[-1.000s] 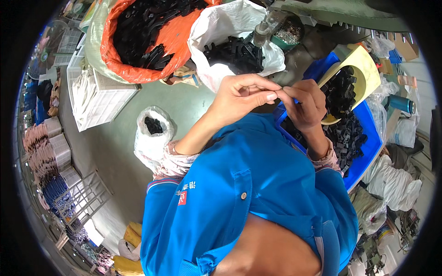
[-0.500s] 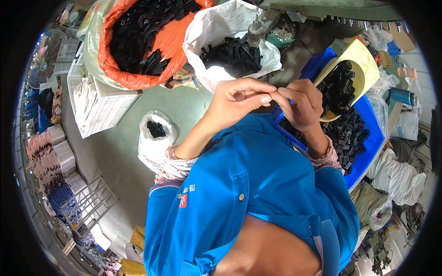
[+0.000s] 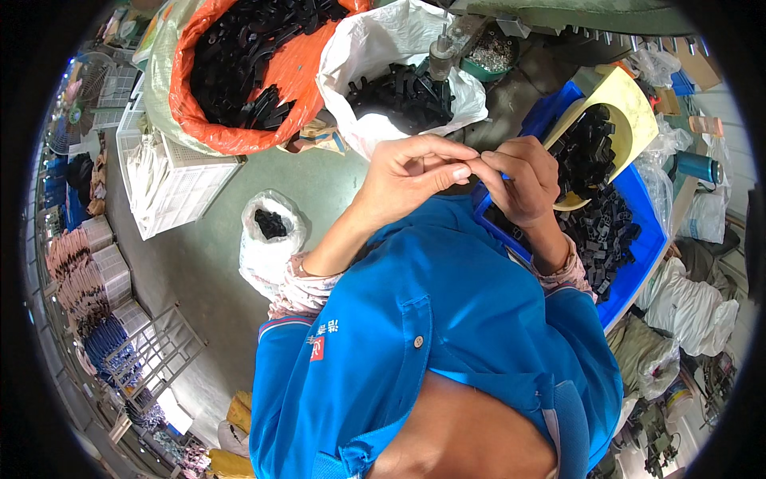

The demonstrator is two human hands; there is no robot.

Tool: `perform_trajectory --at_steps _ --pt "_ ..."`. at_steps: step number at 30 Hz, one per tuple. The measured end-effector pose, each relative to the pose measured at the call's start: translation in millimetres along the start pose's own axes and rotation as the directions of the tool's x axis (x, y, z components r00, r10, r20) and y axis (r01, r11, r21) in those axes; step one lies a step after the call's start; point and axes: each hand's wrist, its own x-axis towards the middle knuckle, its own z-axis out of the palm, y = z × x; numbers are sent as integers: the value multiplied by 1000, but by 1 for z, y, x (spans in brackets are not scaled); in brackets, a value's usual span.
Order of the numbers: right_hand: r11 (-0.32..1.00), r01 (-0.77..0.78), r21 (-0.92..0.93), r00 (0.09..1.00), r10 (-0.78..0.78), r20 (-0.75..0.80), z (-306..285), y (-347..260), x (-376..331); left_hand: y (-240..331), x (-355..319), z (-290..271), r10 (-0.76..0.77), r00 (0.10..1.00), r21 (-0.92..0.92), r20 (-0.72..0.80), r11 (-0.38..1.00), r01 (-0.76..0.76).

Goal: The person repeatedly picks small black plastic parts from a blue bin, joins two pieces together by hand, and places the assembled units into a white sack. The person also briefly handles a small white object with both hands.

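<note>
My left hand [image 3: 411, 176] and my right hand [image 3: 523, 177] meet fingertip to fingertip in front of my chest. Thumb and fingers of each are pinched together; whatever may be between them is too small or hidden to make out. Just beyond my hands stands a white woven sack [image 3: 339, 76] of black plastic parts [image 3: 411, 100]. To the right of my right hand, a cream scoop-shaped container [image 3: 636, 120] with black parts [image 3: 589, 152] rests on a blue bin [image 3: 650, 231], which holds more small black pieces [image 3: 606, 239].
An orange-lined sack [image 3: 179, 96] of black parts stands far left, beside a white plastic crate [image 3: 191, 195]. A small white bag [image 3: 263, 251] with black pieces sits on the floor. A green bowl of small metal bits [image 3: 491, 54] stands at the back, near a metal machine spindle [image 3: 441, 60].
</note>
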Motion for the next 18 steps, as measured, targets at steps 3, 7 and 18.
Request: perform_trajectory --at_steps 3,7,18 --pt "1000 -3 5 1000 3 6 -1 -2 1 0 0 0 16 1000 -13 3 1000 -16" --pt "1000 3 20 1000 -3 17 -2 -2 2 0 1 -2 38 999 -1 8 999 -38" --pt "999 28 33 999 -28 19 -3 -1 1 6 3 -7 -85 996 -49 35 995 87"
